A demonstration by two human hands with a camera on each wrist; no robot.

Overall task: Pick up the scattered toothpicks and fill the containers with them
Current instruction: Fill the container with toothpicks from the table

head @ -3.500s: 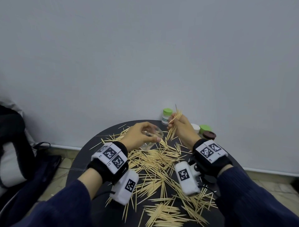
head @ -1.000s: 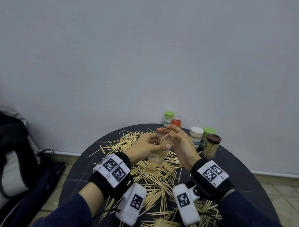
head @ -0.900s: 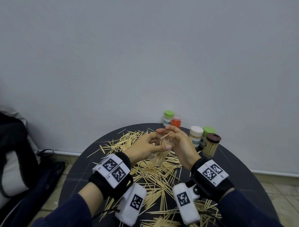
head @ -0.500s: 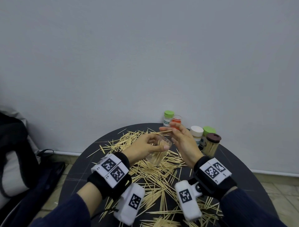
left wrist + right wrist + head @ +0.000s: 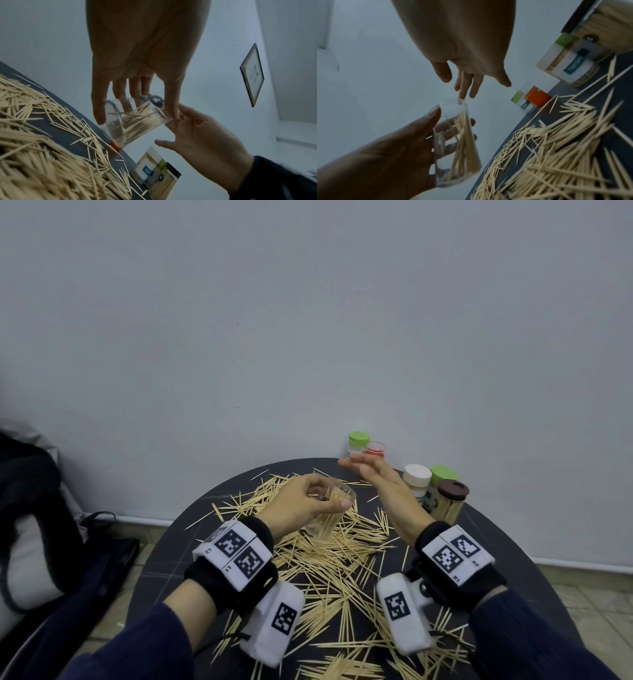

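Left hand [image 5: 301,503]: grips the clear container [image 5: 330,513], lifted off the table [image 5: 161,570].
Right hand [image 5: 375,477]: now spread and empty beside the container's rim; the toothpick it held is gone, probably inside.
Toothpicks [image 5: 329,563]: mostly scattered under the container.
Lidded jars [image 5: 448,503]: beyond it.

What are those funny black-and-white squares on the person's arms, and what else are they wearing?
They are square code markers on white blocks, strapped over black wristbands on the left hand and right hand. A white camera box with another marker hangs under each wrist. The sleeves are dark navy.
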